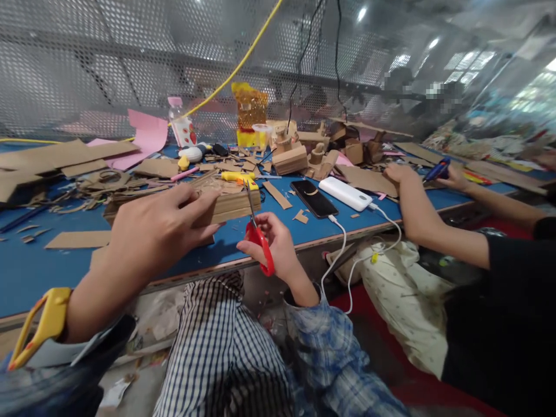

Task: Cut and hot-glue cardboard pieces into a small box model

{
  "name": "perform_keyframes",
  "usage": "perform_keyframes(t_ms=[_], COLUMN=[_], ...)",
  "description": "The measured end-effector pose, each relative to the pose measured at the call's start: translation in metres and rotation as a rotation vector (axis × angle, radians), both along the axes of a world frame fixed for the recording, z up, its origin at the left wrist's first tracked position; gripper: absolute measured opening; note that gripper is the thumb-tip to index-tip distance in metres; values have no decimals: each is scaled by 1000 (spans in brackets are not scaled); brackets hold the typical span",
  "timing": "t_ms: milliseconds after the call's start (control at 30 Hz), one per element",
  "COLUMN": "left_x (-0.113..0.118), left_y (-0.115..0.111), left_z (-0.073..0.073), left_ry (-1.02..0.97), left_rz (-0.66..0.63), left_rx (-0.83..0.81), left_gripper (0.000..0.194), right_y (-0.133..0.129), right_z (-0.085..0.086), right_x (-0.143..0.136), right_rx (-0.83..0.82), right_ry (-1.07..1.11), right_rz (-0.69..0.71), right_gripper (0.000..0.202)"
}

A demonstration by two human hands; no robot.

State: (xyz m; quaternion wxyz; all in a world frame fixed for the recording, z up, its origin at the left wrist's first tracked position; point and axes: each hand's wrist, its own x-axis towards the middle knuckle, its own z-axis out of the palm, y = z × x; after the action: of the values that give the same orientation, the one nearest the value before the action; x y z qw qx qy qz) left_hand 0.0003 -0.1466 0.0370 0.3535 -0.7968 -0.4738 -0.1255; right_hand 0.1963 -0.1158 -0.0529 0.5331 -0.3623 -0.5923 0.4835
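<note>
Clasping a cardboard stack (pixel 238 207), the left hand (pixel 158 226) is closed; the right hand (pixel 280 246) grips red scissors (pixel 266 255). Bottle (pixel 183 130) at eleven o'clock, yellow bag (pixel 251 111) at twelve, contents unclear.

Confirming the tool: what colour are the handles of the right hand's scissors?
The scissors' handles in the right hand are red, clearest in the head view.

Soft, moderate light | windows (pixel 538 91) glaring, upper right | ceiling lamps (pixel 362 14) overexposed | far right blurred | edges stretched
</note>
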Motion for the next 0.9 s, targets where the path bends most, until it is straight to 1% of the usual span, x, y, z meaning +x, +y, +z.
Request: perform_keyframes(t_ms=[133, 267, 433, 500, 600, 700, 767, 900], left_x=[-2, -6, -7, -7, -9, -11, -11, -9], left_y=[-4, -4, -3, -3, -3, -2, -1, 0], left_z=[0, -5, -12, -14, -15, -16, -16, -12], left_ry=[-4, -13, -19, -18, -5, -20, -22, -45], left_rz=[57, 29, -22, -28, -24, -45, -87, -115], left_rx=[-45, -39, 55, 87, 84, 93, 98, 122], left_gripper=[30, 32, 27, 27, 29, 30, 30, 31], right_y=[-10, -13, -12, -10, -8, -7, -6, -4], right_z=[1, 0, -4, -6, -7, -7, -7, -9], right_x=[-4, -4, -5, -7, -11, -13, -13, -12], right_rx=[-16, 64, 179, 240, 315, 357, 377, 401], right_ry=[-47, -142, -228, -249, -264, -276, -293, -320], right_rz=[-129, -153, -93, -117, -158, -189, -205, -240], right_gripper=[52, 40, 36, 37, 36, 33, 32, 31])
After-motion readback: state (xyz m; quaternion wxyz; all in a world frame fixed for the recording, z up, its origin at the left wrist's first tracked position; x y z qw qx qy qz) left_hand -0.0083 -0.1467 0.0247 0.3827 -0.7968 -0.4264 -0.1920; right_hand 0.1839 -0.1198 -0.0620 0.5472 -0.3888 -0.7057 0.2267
